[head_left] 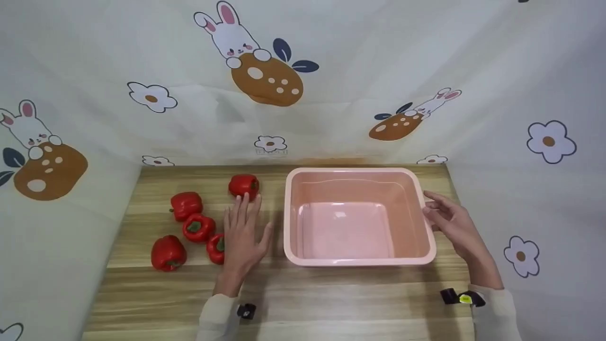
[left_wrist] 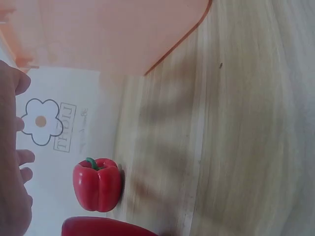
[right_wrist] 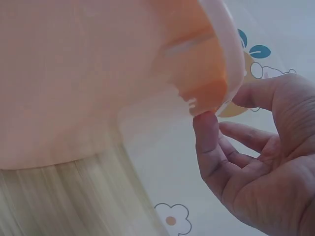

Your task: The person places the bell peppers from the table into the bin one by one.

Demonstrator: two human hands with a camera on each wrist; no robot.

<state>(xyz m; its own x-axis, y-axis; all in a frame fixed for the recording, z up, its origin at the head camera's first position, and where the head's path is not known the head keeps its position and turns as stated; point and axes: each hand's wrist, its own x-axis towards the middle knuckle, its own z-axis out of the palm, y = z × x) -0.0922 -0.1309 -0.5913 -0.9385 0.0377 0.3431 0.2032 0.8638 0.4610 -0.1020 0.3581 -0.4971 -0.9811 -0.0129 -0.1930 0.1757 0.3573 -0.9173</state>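
A pink plastic basin (head_left: 360, 262) stands on the wooden table, right of the middle. My right hand (head_left: 452, 227) holds its right rim; in the right wrist view the thumb lies at the rim's edge and a bent finger (right_wrist: 205, 132) is under the lip. My left hand (head_left: 244, 241) is stretched out left of the basin, fingers straight and spread. Its fingertips overlap the near side of a red bell pepper (head_left: 243, 183) in the head view. Another bell pepper (head_left: 215, 249) is partly hidden behind this hand. In the left wrist view, one pepper (left_wrist: 98, 186) shows its green stem.
More red bell peppers lie to the left: one farther back (head_left: 186, 206), one with its stem up (head_left: 199, 228) and one nearer me (head_left: 169, 253). A patterned cloth (head_left: 331, 118) with rabbits and flowers walls the table at the back and sides.
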